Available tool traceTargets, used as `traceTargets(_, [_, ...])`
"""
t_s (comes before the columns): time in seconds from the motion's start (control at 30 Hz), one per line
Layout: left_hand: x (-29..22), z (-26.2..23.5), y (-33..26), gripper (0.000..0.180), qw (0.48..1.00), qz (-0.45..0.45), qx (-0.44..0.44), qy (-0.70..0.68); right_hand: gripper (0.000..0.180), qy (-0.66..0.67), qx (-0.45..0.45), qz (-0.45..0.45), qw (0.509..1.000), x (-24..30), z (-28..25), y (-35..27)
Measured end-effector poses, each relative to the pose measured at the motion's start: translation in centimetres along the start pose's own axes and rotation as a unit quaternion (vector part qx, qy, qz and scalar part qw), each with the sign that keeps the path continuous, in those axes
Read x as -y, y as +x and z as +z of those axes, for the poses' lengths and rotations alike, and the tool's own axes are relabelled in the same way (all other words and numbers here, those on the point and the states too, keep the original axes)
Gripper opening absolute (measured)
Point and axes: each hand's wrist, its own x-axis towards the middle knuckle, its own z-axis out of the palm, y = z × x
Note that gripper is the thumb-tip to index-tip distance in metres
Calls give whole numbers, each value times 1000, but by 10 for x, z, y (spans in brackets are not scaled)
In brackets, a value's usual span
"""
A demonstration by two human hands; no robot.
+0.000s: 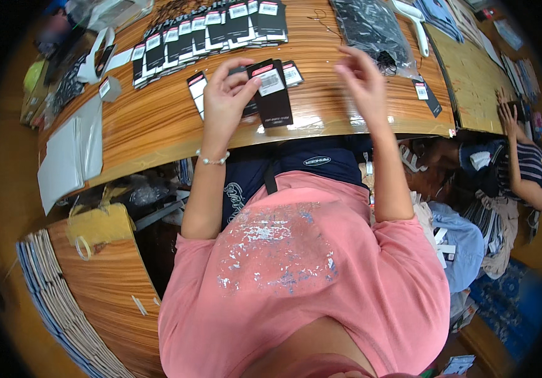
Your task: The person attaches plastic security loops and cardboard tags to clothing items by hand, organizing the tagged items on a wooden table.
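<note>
Wood-grain tabletop (158, 123) bears overlapping hang tags (239, 29) (likely so stickers (268, 9) show). Left hand (224, 94) pinches a black barcode tag (277, 108), face up; right hand (368, 91) hovers, fingers apart.

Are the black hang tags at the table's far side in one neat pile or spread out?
Spread out: the black hang tags overlap in a staggered row, several white stickers showing.

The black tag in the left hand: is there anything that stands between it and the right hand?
Nothing visible stands in the way between the right hand and the black tag held by the left hand. A white-labelled tag lies beside it on the wooden table, apparently flat.
</note>
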Motion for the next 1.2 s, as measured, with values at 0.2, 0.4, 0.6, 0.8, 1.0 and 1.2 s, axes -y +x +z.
traceTargets(0.2, [2,18,3,34,997,-68,20,-37,11,-143,-193,83,967,-62,-81,-22])
traceTargets(0.4, [8,35,5,31,989,-107,86,-49,13,-276,-173,83,942,-64,-96,5])
traceTargets(0.6, [3,42,8,32,986,-120,99,-58,19,-365,-107,153,912,-68,-95,27])
traceTargets(0.8, [3,41,11,31,983,-128,110,-66,18,-288,-141,148,936,-85,-114,38])
traceTargets(1.0, [4,41,11,31,981,-133,115,-78,19,-327,-109,114,932,-78,-111,34])
traceTargets(1.2, [3,35,10,32,982,-134,113,-63,17,-405,-116,58,905,-81,-97,28])
